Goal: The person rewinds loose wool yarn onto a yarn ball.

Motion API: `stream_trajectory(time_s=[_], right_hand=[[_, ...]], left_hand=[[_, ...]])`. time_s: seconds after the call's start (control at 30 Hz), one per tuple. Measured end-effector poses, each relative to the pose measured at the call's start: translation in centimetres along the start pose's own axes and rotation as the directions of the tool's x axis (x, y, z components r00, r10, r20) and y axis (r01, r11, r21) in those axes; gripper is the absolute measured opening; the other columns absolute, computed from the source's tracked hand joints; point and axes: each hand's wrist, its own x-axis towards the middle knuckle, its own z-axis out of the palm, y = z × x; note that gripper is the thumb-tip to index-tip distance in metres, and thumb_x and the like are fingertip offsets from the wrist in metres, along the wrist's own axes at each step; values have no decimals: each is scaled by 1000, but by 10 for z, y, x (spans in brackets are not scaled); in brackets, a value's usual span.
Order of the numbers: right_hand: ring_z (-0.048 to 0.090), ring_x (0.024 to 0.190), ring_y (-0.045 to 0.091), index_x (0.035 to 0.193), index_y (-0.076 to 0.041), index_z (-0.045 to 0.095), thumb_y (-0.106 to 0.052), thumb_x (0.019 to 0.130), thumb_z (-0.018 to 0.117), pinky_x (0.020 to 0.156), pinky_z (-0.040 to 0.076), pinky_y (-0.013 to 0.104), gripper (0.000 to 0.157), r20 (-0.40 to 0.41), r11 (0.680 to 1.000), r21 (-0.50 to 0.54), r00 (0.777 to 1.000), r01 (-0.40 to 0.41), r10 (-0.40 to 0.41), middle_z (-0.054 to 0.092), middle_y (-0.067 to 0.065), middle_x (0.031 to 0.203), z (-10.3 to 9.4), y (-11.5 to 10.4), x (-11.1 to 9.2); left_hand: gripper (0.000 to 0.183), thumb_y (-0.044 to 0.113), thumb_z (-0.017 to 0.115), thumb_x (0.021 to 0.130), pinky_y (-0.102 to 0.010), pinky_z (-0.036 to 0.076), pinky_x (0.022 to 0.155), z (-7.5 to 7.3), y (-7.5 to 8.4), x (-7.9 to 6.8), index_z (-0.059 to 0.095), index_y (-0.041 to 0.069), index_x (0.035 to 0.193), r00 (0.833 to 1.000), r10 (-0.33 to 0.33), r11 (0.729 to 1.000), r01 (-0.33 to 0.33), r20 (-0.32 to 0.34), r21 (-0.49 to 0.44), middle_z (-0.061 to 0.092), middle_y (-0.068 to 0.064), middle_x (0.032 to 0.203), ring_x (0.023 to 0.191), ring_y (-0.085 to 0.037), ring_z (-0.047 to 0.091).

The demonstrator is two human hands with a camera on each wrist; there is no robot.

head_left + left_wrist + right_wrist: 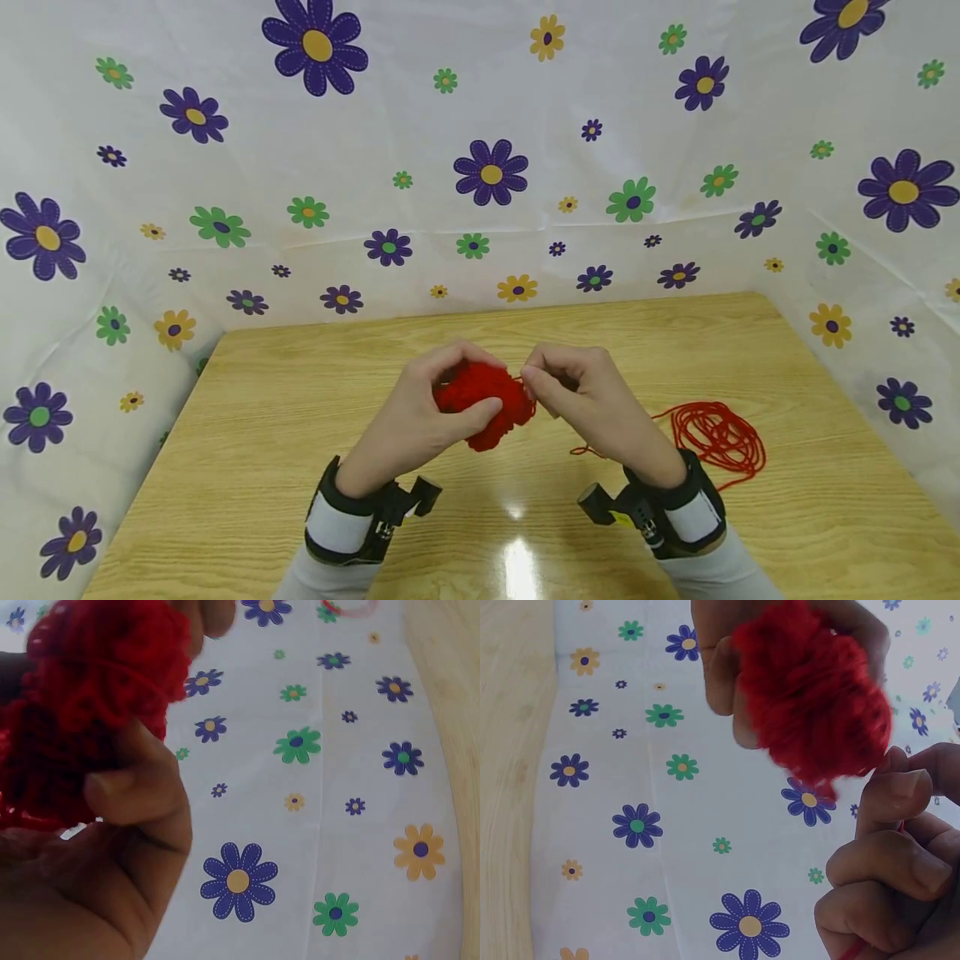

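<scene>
A fluffy bundle of red yarn (pixel 491 404) is held above the table in my left hand (pixel 420 412), thumb across its near side and fingers round the far side. Close to its right edge, my right hand (pixel 581 392) pinches a strand of the same yarn between thumb and forefinger. In the right wrist view the yarn bundle (pixel 817 697) looks blurred, and red strand shows between the curled fingers (pixel 885 862). The left wrist view has the thumb (pixel 139 784) pressed on the bundle (pixel 97 682), with one strand wrapped across it.
Loose coils of red yarn (pixel 720 437) lie on the wooden table (pixel 300 500) right of my right forearm. A small loop of yarn (pixel 585 451) rests under that wrist. A white cloth with printed flowers (pixel 405 125) encloses the table's back and sides.
</scene>
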Motion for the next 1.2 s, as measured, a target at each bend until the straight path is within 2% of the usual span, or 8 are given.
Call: stream_trajectory(time_s=[0.17, 0.23, 0.37, 0.5, 0.67, 0.87, 1.0, 1.2], right_hand=[[42, 50, 16, 81, -6, 62, 0, 97, 54, 42, 30, 21, 19, 27, 999, 34, 999, 15, -16, 48, 5, 60, 1, -2, -1], [43, 50, 17, 82, -6, 62, 0, 97, 55, 42, 29, 22, 18, 47, 999, 47, 999, 20, -23, 49, 6, 60, 2, -2, -1], [43, 49, 18, 83, -7, 64, -3, 97, 56, 43, 28, 22, 17, 97, 998, 60, 995, 3, -8, 51, 6, 59, 3, -2, -2], [45, 50, 18, 85, -10, 67, -7, 98, 57, 44, 30, 21, 16, 152, 999, 47, 988, -21, 13, 54, 6, 59, 4, -2, -2], [43, 50, 14, 86, -10, 68, -8, 98, 57, 45, 28, 21, 17, 200, 999, 33, 980, -12, 5, 58, 6, 59, 6, -3, -2], [44, 49, 12, 87, -9, 69, -6, 98, 56, 43, 27, 21, 17, 242, 999, 36, 970, 15, -23, 62, 5, 61, 8, -2, -1], [46, 52, 12, 91, -10, 69, -7, 99, 54, 44, 29, 22, 18, 301, 999, 40, 953, 15, -27, 64, 6, 62, 10, -1, 0], [56, 60, 13, 94, -8, 70, -8, 100, 52, 48, 33, 19, 19, 398, 997, 48, 917, -58, 34, 66, 9, 65, 13, 5, 1]], left_hand=[[32, 10, 74, 83, -39, 63, 69, 2, -6, 4, 62, 11, 113, 992, 54, 975, -28, -117, 221, 65, -6, 107, 89, -18, 62], [34, 11, 75, 82, -39, 63, 69, 2, -7, 5, 61, 11, 113, 985, 59, 970, -19, -164, 240, 65, -6, 107, 88, -18, 61], [35, 8, 75, 82, -41, 62, 68, 3, -8, 5, 60, 8, 114, 968, 66, 982, -20, -243, 188, 66, -9, 108, 85, -18, 63], [36, 4, 75, 82, -41, 61, 70, 3, -8, 6, 60, 4, 114, 943, 120, 986, -76, -312, 150, 67, -11, 108, 84, -17, 65], [36, -4, 73, 81, -31, 61, 71, 2, -8, 7, 59, -1, 113, 904, 193, 981, -171, -380, 92, 67, -16, 108, 85, -20, 67], [35, -12, 68, 80, -24, 61, 71, 0, -8, 7, 55, -9, 112, 878, 208, 969, -244, -431, -30, 64, -18, 110, 89, -28, 67], [32, -16, 63, 81, -30, 63, 70, -1, -5, 6, 54, -10, 111, 878, 187, 941, -288, -440, -175, 63, -11, 112, 95, -35, 66], [34, -14, 61, 83, -39, 61, 74, -3, 1, 2, 59, 5, 111, 912, 156, 885, -300, -380, -357, 62, -8, 113, 100, -38, 64]])
